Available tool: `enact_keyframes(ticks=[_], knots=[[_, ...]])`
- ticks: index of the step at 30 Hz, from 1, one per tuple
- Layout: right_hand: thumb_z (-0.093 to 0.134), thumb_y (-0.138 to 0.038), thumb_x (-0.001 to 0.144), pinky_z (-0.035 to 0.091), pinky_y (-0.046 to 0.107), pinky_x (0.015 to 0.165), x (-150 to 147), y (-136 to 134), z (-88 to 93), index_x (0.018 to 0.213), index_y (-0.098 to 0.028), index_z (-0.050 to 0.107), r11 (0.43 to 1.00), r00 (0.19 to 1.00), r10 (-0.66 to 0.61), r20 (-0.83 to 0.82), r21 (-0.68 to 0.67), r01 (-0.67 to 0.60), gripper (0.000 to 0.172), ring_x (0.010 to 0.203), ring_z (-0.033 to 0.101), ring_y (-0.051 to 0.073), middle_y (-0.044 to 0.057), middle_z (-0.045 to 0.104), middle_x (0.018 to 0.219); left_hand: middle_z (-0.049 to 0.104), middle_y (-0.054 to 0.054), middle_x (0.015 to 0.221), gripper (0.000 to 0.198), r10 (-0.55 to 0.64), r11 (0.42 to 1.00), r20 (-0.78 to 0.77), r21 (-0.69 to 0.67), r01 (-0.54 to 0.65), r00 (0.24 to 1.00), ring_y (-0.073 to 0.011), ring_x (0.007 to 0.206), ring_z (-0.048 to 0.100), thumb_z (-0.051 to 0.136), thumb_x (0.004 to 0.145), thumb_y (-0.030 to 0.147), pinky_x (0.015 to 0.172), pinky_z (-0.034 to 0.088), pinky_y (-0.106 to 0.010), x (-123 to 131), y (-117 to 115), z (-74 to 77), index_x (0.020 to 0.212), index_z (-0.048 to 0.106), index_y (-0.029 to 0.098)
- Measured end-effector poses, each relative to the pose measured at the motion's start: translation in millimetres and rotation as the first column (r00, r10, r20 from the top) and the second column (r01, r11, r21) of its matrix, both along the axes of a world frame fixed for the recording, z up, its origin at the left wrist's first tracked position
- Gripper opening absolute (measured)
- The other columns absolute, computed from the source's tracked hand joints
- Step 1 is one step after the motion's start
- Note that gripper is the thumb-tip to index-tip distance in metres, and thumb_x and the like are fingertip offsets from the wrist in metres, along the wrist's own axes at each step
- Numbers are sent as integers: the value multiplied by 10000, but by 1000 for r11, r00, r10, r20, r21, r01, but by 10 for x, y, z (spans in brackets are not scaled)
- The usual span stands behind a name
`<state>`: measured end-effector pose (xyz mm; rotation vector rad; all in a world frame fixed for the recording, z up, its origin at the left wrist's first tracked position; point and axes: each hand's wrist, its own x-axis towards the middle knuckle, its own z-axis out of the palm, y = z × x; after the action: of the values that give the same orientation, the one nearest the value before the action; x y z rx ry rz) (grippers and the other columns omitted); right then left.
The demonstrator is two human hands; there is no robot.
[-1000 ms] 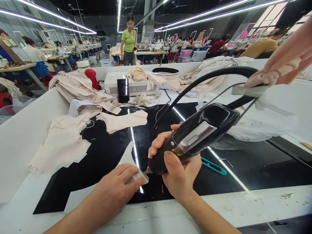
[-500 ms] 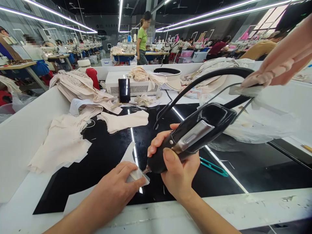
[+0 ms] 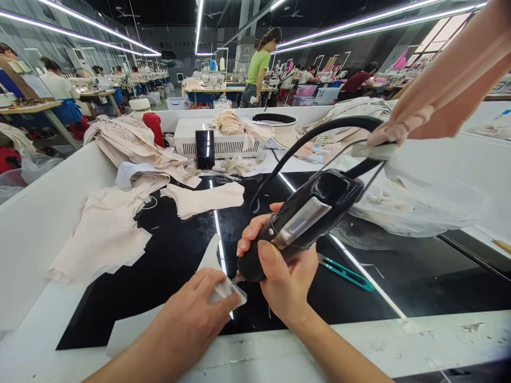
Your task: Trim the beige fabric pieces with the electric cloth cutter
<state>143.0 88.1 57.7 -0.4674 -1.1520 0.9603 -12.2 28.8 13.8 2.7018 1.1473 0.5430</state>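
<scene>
My left hand (image 3: 199,308) presses a small pale fabric piece (image 3: 211,254), with a translucent edge by the fingers, onto the black work surface (image 3: 179,239). My right hand (image 3: 287,276) is wrapped around a black handheld power tool (image 3: 315,205) with a silver trigger plate. Its short metal tip (image 3: 237,277) points down-left and meets the fabric beside my left fingers; whether it presses in I cannot tell. A black cable (image 3: 319,127) loops off the tool, tied up to a twisted pinkish cloth strap (image 3: 435,101). Teal thread snips (image 3: 347,272) lie right of my right hand.
Stacked cream fabric pieces (image 3: 99,229) lie at left, another stack (image 3: 205,198) in the middle. Behind stand a phone (image 3: 205,150) and a white vented box (image 3: 183,133). A clear plastic bag (image 3: 419,207) is at right. A person in green (image 3: 258,69) stands beyond the bench.
The tool, its cable and the strap have shifted slightly left, the tip staying at the fabric. The person in green has moved right in the background.
</scene>
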Motion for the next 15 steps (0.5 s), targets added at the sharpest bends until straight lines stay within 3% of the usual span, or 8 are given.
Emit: enact_keyframes(ticks=[7,15], knots=[[732,-331,863,524,276,513,27,-86,15,1165,-269,494,1000,1000,0,11,0,0,389,590,577,126,-27,609,812,585,-171,1238,381,-10,998,-73,59,15,997,-299,1136,599,609,946,186,943,590,-468,-45,-75,2,1311,522,116],[760,-351,846,544,268,515,21,-99,18,1146,-270,523,1000,1000,-10,-16,-15,10,390,610,603,130,-27,616,807,553,-123,1307,334,10,1000,-38,15,-10,999,-273,1183,568,615,960,212,983,564,-462,-191,32,-51,1290,563,224]])
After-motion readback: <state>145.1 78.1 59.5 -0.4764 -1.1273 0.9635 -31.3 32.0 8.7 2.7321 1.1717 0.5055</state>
